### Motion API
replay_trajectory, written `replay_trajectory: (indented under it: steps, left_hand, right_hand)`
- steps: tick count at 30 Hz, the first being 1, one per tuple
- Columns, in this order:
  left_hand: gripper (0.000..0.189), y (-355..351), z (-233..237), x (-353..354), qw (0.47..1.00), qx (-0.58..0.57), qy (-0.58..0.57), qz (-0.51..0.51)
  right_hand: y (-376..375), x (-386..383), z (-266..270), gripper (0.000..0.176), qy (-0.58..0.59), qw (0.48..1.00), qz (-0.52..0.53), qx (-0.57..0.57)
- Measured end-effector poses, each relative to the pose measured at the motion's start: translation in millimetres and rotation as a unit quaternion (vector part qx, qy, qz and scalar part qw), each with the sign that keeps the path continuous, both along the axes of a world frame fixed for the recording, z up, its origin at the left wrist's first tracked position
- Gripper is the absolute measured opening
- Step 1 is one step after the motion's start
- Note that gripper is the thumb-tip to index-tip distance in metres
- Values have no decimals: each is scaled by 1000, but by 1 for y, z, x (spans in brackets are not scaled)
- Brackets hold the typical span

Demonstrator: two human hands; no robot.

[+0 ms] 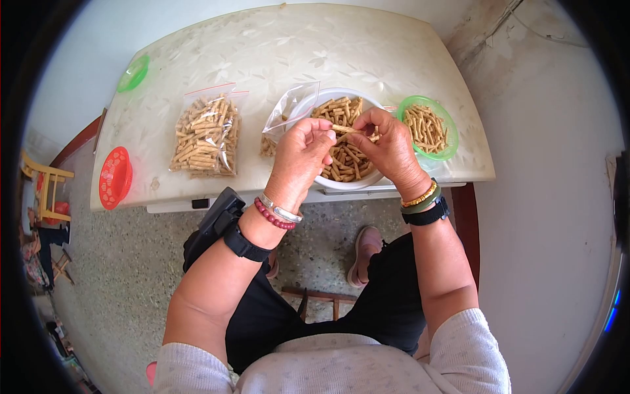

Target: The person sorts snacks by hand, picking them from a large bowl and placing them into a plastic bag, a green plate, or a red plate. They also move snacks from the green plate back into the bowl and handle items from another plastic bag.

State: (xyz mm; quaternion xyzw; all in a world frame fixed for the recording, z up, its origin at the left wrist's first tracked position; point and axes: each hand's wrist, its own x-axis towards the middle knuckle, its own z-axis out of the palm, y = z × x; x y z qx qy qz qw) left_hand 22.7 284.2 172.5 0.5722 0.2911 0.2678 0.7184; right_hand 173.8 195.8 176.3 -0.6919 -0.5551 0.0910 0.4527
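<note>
stick (342, 129) seemingly pinched between left hand (303, 150) and right hand (392, 146)

Hidden behind left hand (300, 150), right hand (388, 146): bowl (328, 92) middle, stick (342, 129) ends.

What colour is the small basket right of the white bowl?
The round plastic basket is green; head view.

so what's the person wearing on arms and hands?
No gloves. By the left hand: silver bangle, dark red bead bracelet, black strap. By the right hand: amber bead bracelet, black band. Both arms: pale knit sleeves ending near the elbows.
</note>
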Motion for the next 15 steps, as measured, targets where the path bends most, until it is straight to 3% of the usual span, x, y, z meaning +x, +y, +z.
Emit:
replay_trajectory:
  steps: [5, 15]
  left_hand:
    - [16, 1, 0, 0, 998, -42, -7, -55]
    - [13, 6, -14, -3, 981, -156, -98, -62]
  right_hand:
    - [0, 0, -1, 18, -2, 999, 34, 22]
    - [0, 1, -4, 28, 12, 997, 50, 61]
